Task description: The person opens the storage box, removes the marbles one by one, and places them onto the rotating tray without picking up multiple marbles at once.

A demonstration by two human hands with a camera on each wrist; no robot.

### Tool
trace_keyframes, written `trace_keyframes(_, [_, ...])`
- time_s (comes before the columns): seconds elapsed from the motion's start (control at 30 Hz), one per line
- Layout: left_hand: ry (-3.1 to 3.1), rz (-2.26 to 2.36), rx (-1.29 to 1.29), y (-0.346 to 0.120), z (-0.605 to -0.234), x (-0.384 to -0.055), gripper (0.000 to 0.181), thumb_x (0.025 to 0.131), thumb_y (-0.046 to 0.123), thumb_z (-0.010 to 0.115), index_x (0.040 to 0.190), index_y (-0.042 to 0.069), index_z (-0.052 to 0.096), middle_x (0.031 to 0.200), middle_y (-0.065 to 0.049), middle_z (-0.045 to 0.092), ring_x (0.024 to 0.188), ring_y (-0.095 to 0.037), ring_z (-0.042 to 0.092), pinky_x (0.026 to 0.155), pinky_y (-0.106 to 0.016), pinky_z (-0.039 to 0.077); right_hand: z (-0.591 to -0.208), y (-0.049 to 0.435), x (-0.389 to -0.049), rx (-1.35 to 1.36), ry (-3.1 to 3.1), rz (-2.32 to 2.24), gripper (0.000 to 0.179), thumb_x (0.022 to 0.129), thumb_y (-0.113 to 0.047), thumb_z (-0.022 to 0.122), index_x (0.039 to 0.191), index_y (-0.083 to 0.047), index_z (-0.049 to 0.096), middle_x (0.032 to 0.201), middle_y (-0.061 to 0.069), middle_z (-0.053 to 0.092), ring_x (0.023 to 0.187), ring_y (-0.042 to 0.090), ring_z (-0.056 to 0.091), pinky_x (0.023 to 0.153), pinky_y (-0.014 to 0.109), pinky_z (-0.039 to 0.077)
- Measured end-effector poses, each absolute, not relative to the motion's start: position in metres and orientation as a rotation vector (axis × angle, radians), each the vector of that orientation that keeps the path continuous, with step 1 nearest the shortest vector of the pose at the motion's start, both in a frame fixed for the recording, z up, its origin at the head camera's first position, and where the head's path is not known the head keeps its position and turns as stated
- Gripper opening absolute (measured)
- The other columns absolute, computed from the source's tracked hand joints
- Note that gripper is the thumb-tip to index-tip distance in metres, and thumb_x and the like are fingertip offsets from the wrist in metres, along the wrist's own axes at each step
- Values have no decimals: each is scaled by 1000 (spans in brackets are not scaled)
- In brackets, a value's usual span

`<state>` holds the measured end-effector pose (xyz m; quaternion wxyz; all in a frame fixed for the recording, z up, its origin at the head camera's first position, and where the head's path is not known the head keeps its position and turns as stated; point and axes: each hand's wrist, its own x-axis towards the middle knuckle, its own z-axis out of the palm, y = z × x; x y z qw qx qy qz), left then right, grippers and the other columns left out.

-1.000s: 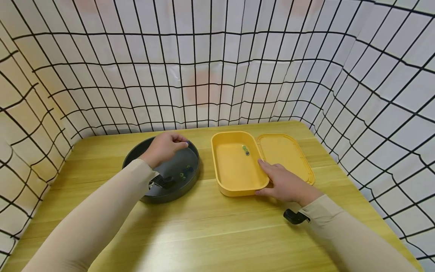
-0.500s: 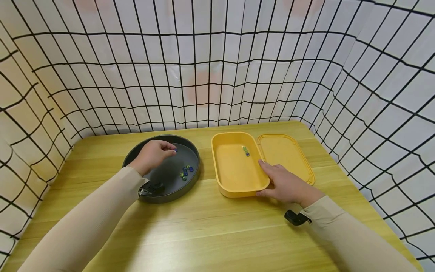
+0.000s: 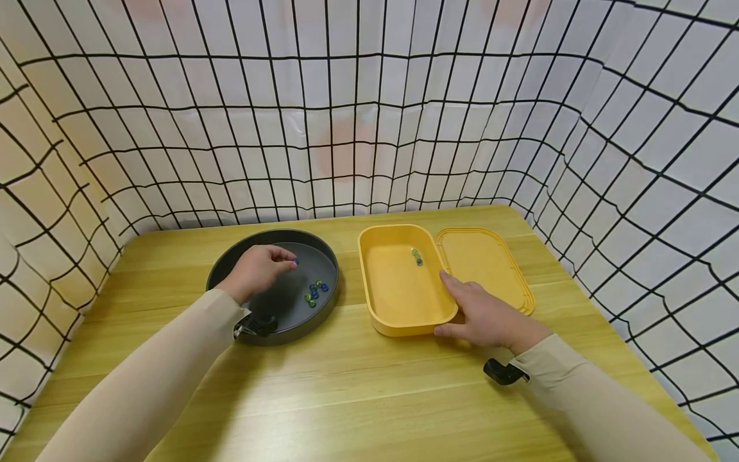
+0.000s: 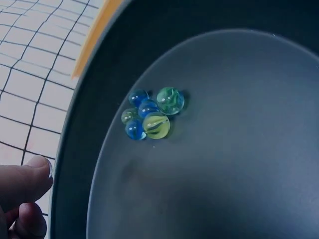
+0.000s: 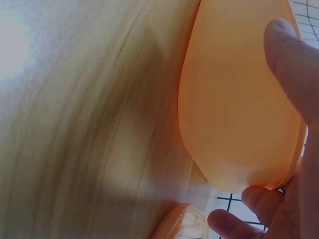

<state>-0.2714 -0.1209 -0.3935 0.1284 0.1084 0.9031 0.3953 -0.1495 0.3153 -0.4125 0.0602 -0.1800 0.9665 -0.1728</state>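
My left hand (image 3: 256, 269) hovers over the round dark grey pan (image 3: 283, 298), pinching a blue marble (image 3: 296, 261) between thumb and fingers. Several blue and green-yellow glass marbles (image 4: 157, 126) lie clustered on the pan floor near its right wall. At the front right corner of the yellow rectangular box (image 3: 398, 289), my right hand (image 3: 482, 313) grips the wall, its thumb low on the front side and fingers along the right side. A short row of green and blue marbles (image 3: 417, 256) rests inside this box, towards its right wall.
A flat yellow lid (image 3: 485, 266) lies on the wooden table (image 3: 323, 385) just right of the box. Behind the table and on both sides stands black wire mesh (image 3: 358, 141) in front of white sheeting.
My left hand has moved left and nearer to me from the pan's back right rim, still pinching the blue marble. The clustered marbles came into clearer view. My right hand stays on the box.
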Motion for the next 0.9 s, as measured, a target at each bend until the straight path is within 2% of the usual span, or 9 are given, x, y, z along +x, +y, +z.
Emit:
trace_keyframes(0.2, [2630, 1138, 307, -123, -398, -272, 31, 106, 27, 66, 129, 8, 74, 131, -14, 73, 123, -33, 65, 107, -53, 51, -414, 316, -148, -501, 2902, -529, 122, 91, -70, 69, 168, 2, 7, 171, 26, 28, 149, 44, 41, 120, 60, 39])
trace_keyframes(0.57, [2646, 1128, 330, -123, -399, -272, 32, 106, 26, 66, 130, 7, 74, 135, -15, 70, 119, -31, 64, 103, -50, 52, -412, 315, -145, -510, 2907, -548, 116, 96, -68, 63, 167, 5, 7, 173, 25, 19, 151, 47, 36, 121, 62, 36])
trace_keyframes(0.77, [2584, 1227, 364, -112, -386, -270, 37, 107, 31, 64, 137, 10, 70, 142, -12, 66, 132, -34, 61, 112, -55, 48, -414, 314, -145, -498, 2899, -573, 117, 95, -69, 64, 167, 4, 7, 175, 24, 16, 153, 46, 34, 123, 62, 34])
trace_keyframes(0.9, [2522, 1327, 387, -83, -370, -270, 38, 107, 35, 63, 139, 15, 69, 144, -7, 66, 135, -32, 59, 116, -54, 46, -414, 314, -146, -514, 2904, -573, 116, 96, -68, 64, 167, 5, 8, 174, 24, 17, 151, 47, 36, 122, 62, 35])
